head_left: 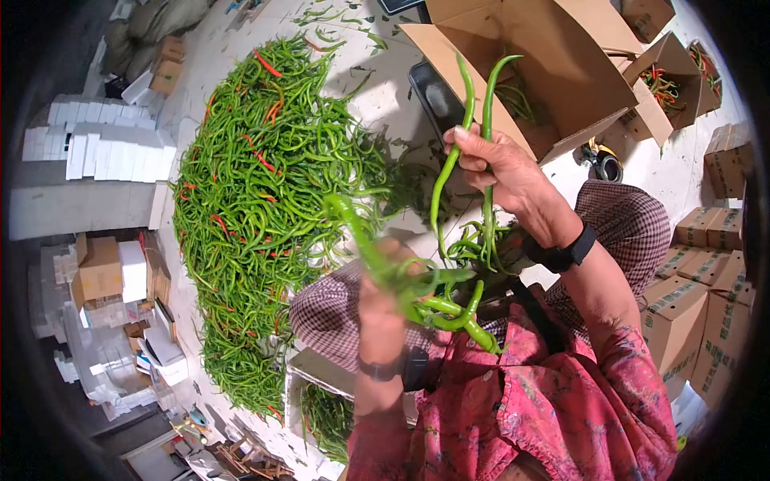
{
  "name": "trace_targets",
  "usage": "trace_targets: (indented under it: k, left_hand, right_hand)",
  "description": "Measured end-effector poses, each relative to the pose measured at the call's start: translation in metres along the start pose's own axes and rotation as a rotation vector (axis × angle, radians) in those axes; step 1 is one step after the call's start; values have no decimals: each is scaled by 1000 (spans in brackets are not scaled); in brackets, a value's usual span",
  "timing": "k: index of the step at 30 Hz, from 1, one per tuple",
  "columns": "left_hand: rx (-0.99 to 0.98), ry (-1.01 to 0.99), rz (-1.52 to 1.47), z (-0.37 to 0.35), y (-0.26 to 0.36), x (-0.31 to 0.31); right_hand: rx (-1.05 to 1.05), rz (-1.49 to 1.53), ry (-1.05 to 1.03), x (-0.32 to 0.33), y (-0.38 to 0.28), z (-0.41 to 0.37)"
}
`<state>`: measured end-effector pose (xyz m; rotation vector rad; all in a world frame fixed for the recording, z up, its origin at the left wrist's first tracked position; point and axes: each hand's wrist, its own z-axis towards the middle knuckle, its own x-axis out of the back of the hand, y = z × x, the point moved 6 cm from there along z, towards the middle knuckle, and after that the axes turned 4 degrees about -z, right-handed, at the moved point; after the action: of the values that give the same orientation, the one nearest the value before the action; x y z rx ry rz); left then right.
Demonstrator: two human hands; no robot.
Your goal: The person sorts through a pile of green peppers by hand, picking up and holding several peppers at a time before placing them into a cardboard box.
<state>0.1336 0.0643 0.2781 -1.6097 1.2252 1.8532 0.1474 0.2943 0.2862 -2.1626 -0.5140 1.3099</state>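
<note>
A pink patterned shirt (537,409) and checked trousers (630,228) lie closest; over the lap the left grip (389,276), blurred by motion, is closed around a bunch of green peppers (457,314), though its exact finger positions cannot be told; the right grip (485,156), raised a little farther out, pinches two long green peppers (443,180) between thumb and fingers, their tips pointing up and their lower ends hanging above loose peppers (481,244) between the knees; a white container (303,362) with green peppers inside sits near the left knee; beyond the left grip a large heap of green peppers (257,184), dotted with red ones, spreads over the pale floor (393,100); past the right grip stands an open cardboard box (561,68) with some peppers inside, a black tray (427,90) just beside it; farther right are a smaller box (682,68) holding red and green peppers and stacked printed cartons (678,321).
</note>
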Motion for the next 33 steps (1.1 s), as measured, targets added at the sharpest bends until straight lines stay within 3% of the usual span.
trace_targets:
  k: [7,9,10,11,12,13,14,15,17,18,20,21,22,23,24,25,29,33]
  left_hand:
    - [-47,57,-29,15,14,-28]
    - [-29,66,-55,16,14,-25]
    - [-42,76,-56,16,16,-20]
    - [-53,86,-58,15,17,-14]
    - [-83,89,-94,13,19,1]
    - [-89,98,-94,14,20,2]
    - [-91,73,-101,16,21,2]
    - [-92,49,-109,17,21,1]
    - [-96,51,-122,17,20,-3]
    - [-110,101,-99,18,19,-3]
    - [-130,177,-33,17,18,4]
    - [-130,178,-32,19,17,5]
    - [-146,225,21,19,17,8]
    - [-162,276,72,18,16,10]
    - [-144,312,72,18,15,11]
    - [-140,317,72,19,13,13]
    - [-147,394,133,19,8,17]
    - [-121,392,226,21,7,22]
  right_hand:
    - [111,-98,-20,-7,-24,-10]
    - [177,-378,186,-8,-44,-14]
    - [268,-573,122,-7,-62,-13]
    - [404,-758,194,10,-82,-3]
    - [433,-599,217,10,-100,0]
    - [303,-699,120,25,-124,5]
    - [582,-791,210,29,-144,10]
    - [526,-684,225,-4,-152,-20]
    - [624,-1138,453,9,-167,-26]
    - [621,-1143,444,17,-163,-24]
    - [882,-1493,338,15,-142,-22]
    - [855,-1550,162,-1,-119,-32]
    - [606,-1269,-11,-20,-89,-46]
    - [525,-1327,-70,-45,-64,-64]
    - [471,-1253,-159,-54,-35,-75]
    - [571,-1345,-240,-70,-19,-88]
    - [673,-1613,-131,-79,57,-104]
    - [781,-1623,-49,-73,79,-90]
